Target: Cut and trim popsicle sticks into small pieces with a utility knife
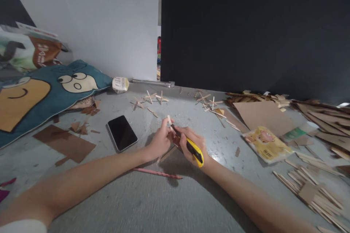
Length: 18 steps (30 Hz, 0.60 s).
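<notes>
Left: we see one pillow (54, 93) and one phone (122, 133). Centre: the left hand (159, 143) pinches one wooden stick (169, 119); the right hand (199, 139) grips one yellow knife (194, 151), its tip at the stick. Right: one yellow packet (266, 146) bears print we cannot read.

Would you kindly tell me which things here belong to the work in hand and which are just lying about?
Work in hand, apparently:
wooden stick in left hand
yellow cutter in right hand
loose sticks

Lying about, probably:
phone
cushion
yellow packet
pink rod
</notes>
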{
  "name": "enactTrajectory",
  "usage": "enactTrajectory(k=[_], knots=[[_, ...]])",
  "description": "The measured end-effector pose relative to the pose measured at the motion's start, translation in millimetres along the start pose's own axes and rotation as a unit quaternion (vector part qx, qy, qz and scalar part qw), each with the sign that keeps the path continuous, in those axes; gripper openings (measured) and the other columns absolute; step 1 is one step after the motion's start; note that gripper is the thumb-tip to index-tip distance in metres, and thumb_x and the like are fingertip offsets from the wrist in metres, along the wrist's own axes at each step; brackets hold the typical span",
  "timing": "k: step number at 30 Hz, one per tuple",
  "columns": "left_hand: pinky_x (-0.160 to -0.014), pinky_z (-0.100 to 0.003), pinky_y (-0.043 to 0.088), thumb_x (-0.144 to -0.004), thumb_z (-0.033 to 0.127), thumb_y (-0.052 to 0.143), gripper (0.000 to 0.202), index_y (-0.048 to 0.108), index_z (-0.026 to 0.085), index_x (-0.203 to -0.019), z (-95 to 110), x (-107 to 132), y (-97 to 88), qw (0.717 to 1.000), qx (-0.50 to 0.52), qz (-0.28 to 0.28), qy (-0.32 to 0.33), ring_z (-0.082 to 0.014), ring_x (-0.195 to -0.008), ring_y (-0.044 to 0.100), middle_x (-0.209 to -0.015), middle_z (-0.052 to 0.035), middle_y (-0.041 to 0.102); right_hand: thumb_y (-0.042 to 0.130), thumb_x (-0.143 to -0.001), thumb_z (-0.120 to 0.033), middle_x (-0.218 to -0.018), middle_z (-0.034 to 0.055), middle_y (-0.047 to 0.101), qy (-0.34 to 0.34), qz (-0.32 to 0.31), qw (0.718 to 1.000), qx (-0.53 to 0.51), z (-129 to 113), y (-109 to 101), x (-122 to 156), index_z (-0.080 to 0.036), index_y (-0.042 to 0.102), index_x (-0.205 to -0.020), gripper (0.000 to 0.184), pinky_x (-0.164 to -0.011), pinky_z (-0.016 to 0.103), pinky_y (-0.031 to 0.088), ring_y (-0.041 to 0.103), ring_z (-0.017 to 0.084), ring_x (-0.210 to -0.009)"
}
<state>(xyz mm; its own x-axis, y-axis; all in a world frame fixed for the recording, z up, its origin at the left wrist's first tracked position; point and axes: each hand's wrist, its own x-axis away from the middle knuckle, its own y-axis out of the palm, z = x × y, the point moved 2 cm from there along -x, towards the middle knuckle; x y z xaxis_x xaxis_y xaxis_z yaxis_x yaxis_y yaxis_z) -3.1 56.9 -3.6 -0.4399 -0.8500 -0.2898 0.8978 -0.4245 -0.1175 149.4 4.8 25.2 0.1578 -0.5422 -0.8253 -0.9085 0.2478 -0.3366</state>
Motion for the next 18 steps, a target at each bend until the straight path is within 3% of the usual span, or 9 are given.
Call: enactTrajectory(k=[7, 12, 18], knots=[[-0.068, -0.031, 0.052, -0.102, 0.029, 0.053, 0.03, 0.04, 0.022, -0.129, 6.0, 3.2, -1.2, 0.999, -0.032, -0.038, -0.016, -0.0191, -0.071, 0.071, -0.08, 0.0005, 0.068, 0.046, -0.11, -0.019, -0.1, 0.0111, 0.078, 0.002, 0.007, 1.0, 0.006, -2.0, -2.6, 2.5, -0.018, 0.072, -0.126, 0.03, -0.074, 0.027, 0.064, 0.078, 0.017, -0.083], [-0.068, -0.028, 0.047, -0.085, 0.01, 0.057, 0.047, 0.04, 0.024, -0.127, 2.6, 3.0, -2.6, 0.997, -0.075, -0.018, 0.003, -0.0164, -0.071, 0.066, -0.072, 0.0063, 0.063, 0.047, -0.11, -0.019, -0.094, 0.008, 0.077, 0.011, 0.004, 1.0, 0.001, -2.7, -0.4, 0.9, -0.019, 0.072, -0.124, 0.029, -0.07, 0.025, 0.062, 0.075, 0.015, -0.076], [-0.063, -0.027, 0.046, -0.082, 0.009, 0.055, 0.051, 0.041, 0.023, -0.128, 8.1, 3.7, -1.5, 0.998, -0.065, -0.014, -0.013, -0.0153, -0.065, 0.063, -0.071, 0.0067, 0.063, 0.046, -0.11, -0.02, -0.091, 0.007, 0.075, 0.013, 0.008, 1.0, 0.008, -3.1, 1.5, 2.1, -0.019, 0.071, -0.124, 0.029, -0.069, 0.024, 0.061, 0.074, 0.015, -0.073]])
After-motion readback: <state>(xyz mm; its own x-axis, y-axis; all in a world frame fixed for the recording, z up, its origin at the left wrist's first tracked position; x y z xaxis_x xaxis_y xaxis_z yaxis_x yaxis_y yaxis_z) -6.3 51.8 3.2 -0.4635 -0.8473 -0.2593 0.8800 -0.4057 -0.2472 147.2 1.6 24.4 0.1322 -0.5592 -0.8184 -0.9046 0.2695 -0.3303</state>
